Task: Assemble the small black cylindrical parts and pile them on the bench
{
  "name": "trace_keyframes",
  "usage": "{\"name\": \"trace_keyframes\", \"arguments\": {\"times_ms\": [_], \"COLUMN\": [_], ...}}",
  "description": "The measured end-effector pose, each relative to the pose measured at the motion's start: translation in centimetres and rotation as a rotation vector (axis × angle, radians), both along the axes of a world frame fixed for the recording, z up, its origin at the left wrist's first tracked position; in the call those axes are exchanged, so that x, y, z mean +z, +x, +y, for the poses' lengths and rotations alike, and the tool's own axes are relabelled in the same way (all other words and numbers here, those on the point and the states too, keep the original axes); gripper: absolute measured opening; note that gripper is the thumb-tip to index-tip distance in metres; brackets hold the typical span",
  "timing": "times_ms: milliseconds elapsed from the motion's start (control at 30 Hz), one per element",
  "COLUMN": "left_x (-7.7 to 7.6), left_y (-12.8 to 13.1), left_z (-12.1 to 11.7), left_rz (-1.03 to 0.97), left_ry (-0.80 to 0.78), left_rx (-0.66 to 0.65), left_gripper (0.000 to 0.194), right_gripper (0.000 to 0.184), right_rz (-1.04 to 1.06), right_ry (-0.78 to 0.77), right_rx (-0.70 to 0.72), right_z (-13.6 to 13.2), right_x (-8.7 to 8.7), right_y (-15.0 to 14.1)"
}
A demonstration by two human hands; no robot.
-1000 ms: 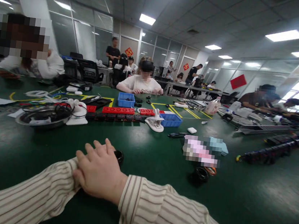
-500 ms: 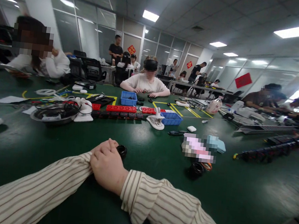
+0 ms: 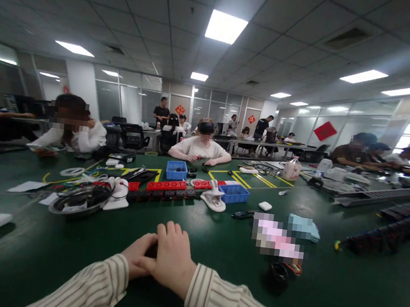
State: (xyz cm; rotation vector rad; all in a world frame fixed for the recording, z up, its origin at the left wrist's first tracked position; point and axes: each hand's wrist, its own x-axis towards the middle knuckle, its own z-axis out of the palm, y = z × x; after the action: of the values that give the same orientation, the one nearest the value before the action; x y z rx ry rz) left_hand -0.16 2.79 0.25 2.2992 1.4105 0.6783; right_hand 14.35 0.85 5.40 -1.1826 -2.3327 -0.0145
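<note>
Near the front of the green table (image 3: 113,234), my left hand (image 3: 139,255) is curled, its fingers bent toward my right hand. My right hand (image 3: 174,259) lies against it from the right, back up, its fingers close together and bent over at the far side; its thumb reaches across to the left hand. A dark gap shows between the two, and whatever is in it is hidden. To the right, apart from both hands, lies a black ring-shaped item (image 3: 279,272), beside an orange loop (image 3: 295,269) and a blurred pink item (image 3: 279,237).
Ahead are red socket strips (image 3: 166,185), a white clamp-like stand (image 3: 214,197), blue bins (image 3: 235,193) (image 3: 176,170) and a white case (image 3: 265,206). A metal bowl of cables (image 3: 77,202) stands left. A person (image 3: 201,148) sits opposite.
The view has tilted up. My hands have shifted from crossed, right over left, to side by side. The black ring seen beside my right fingers is now out of sight.
</note>
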Motion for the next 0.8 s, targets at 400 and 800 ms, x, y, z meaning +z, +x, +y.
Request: {"name": "trace_keyframes", "arguments": {"times_ms": [400, 800], "left_x": [-1.1, -2.4], "left_y": [-0.9, -1.8], "left_z": [0.3, 1.0], "left_rz": [0.000, -0.034], "left_ry": [0.031, 0.040], "left_rx": [-0.034, -0.110], "left_gripper": [0.033, 0.036], "right_gripper": [0.025, 0.050], "right_rz": [-0.159, 0.096], "right_ry": [0.058, -0.043], "right_rx": [0.251, 0.169], "right_z": [1.9, 2.1], "right_x": [-2.2, -4.1], "right_y": [1.5, 1.2]}}
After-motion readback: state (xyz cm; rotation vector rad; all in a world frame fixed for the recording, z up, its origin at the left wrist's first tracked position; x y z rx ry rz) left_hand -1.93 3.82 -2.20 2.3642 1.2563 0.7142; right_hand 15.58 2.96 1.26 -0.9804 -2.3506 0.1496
